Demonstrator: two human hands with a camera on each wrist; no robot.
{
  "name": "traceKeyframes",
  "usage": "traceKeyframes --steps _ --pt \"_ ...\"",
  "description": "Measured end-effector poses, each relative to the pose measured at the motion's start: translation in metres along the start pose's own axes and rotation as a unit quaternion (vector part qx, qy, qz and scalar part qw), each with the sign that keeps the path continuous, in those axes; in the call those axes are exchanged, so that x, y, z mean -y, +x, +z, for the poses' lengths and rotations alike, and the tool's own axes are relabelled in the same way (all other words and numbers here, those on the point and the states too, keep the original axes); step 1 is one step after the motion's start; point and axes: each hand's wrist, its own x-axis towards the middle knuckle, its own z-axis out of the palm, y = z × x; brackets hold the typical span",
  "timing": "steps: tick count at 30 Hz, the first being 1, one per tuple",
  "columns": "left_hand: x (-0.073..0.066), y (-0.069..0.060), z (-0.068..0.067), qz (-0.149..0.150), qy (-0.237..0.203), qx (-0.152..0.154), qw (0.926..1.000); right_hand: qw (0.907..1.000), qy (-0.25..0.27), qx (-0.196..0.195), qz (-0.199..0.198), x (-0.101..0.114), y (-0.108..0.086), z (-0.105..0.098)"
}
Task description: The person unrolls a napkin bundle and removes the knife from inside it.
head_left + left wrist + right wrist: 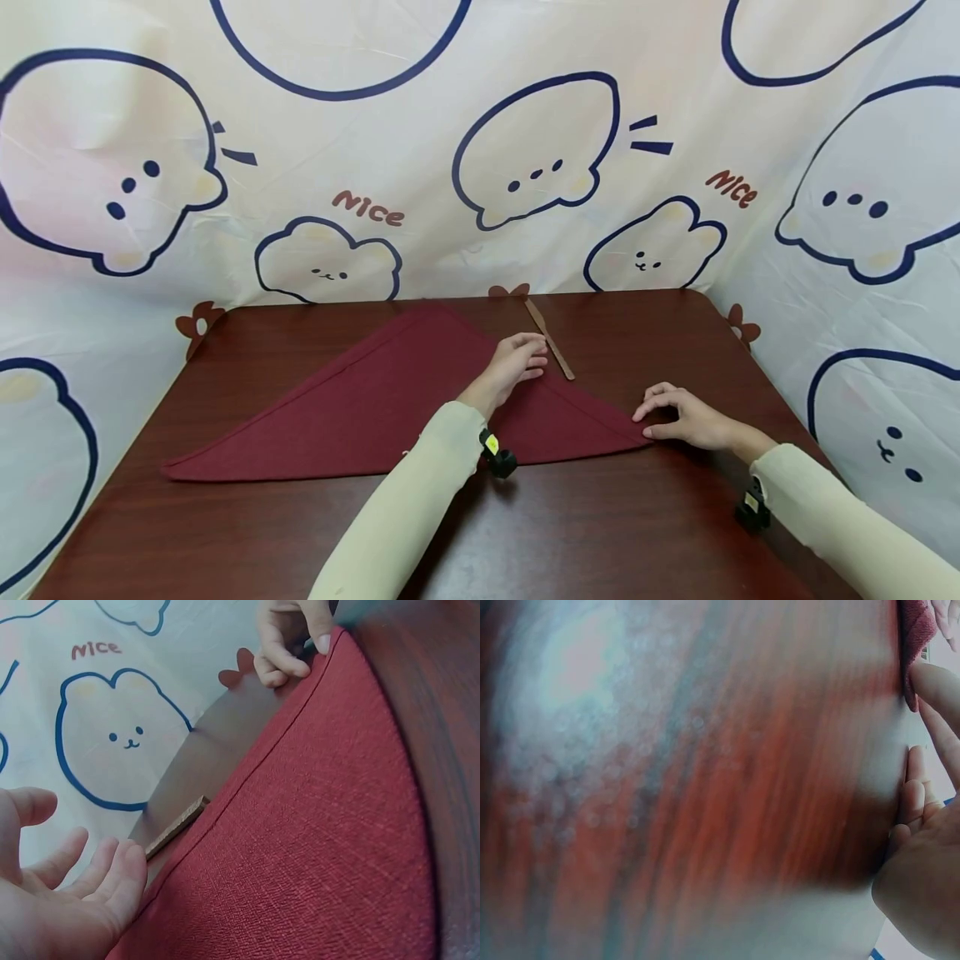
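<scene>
A dark red cloth napkin (337, 425) lies on the table as a wide triangle, its long edge towards me. My left hand (512, 365) is over its right slanted side. The fingers are loosely bent and hold nothing, with the palm and fingertips visible in the left wrist view. At the napkin's right corner is my right hand (693, 419), its thumb touching the corner and its index finger apart from the thumb. In the right wrist view the napkin's tip (915, 634) shows beside this hand. A slim wooden knife (558, 354) lies just beyond the napkin, close to my left fingertips.
The glossy brown table (600, 533) reaches back to a pale curtain (420, 150) printed with cartoon outlines, which also hangs along both sides. A small black wrist camera (501, 461) sits on my left wrist, another (752, 510) on my right.
</scene>
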Motion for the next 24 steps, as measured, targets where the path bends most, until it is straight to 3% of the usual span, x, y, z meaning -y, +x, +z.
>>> traceKeyframes --steps 10,24 --pt "0.002 -0.010 -0.001 0.000 0.014 0.007 0.9999 0.9999 0.014 0.002 -0.001 0.001 0.001 0.000" --pt "0.007 -0.028 -0.019 -0.003 0.030 0.010 0.9995 1.0000 0.007 0.000 -0.006 0.002 -0.001 0.000"
